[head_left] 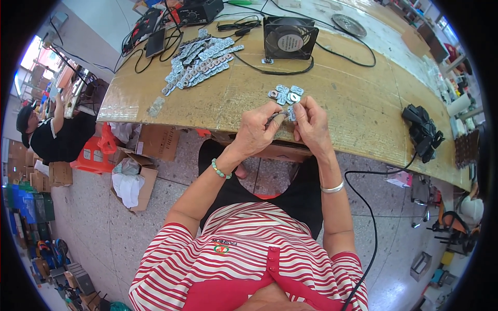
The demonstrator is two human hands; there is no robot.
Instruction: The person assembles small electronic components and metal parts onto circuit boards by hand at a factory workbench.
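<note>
My left hand [259, 128] is closed in a pinch just over the table's near edge. A thin dark thing shows at its fingertips, too small to name. My right hand [313, 127] is closed beside it, thumb and fingers pinching a small blue-and-white patterned piece [291, 113]. The fingertips of both hands come close together. Just beyond them lie several loose pieces [282, 94] of the same pattern, some with a round ring on top. Farther left sits a heap of patterned strips [199, 63], some lined with round copper-coloured rings.
A black fan [290, 39] stands at the back, its cable curling across the brown table [358, 98]. A black control box [201, 11] and a phone [156, 43] are at the back left. Bundled black cables [423, 132] lie at the right. A person [49, 129] is far left.
</note>
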